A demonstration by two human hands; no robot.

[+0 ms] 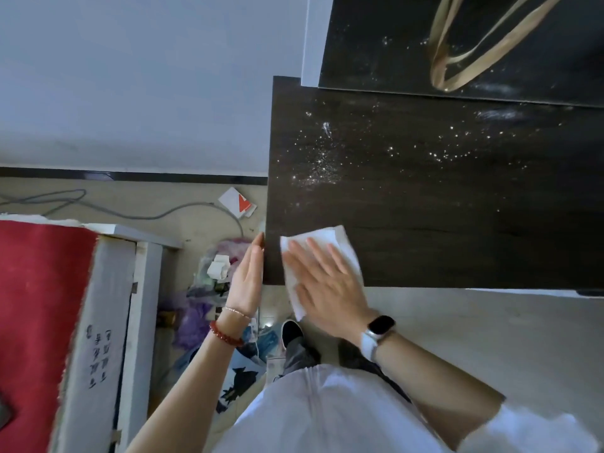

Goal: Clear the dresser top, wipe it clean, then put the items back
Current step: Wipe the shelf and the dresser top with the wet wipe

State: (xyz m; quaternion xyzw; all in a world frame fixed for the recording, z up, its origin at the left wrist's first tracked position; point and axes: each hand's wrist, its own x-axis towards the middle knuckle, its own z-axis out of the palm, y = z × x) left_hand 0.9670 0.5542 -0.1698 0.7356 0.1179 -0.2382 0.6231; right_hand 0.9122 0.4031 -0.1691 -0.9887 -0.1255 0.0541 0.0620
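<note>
Your right hand [322, 282] presses flat, fingers straight, on the tissue [327, 243] at the dresser top [457, 207] corner; crumbs [318, 168] could scatter past your open left hand [248, 279].

Dark wood dresser top [457, 207], dusty, white cloth [340, 246] at near-left corner

We wear a loose white top [330, 410] with short sleeves that leave both forearms bare. Our left wrist carries a red bead bracelet [225, 335] and, just beside it, a thin gold chain [237, 312]. Our right wrist has a dark-faced smartwatch [379, 325] on a white band. Below, we see dark trousers [299, 354] and a black shoe [291, 331].
</note>
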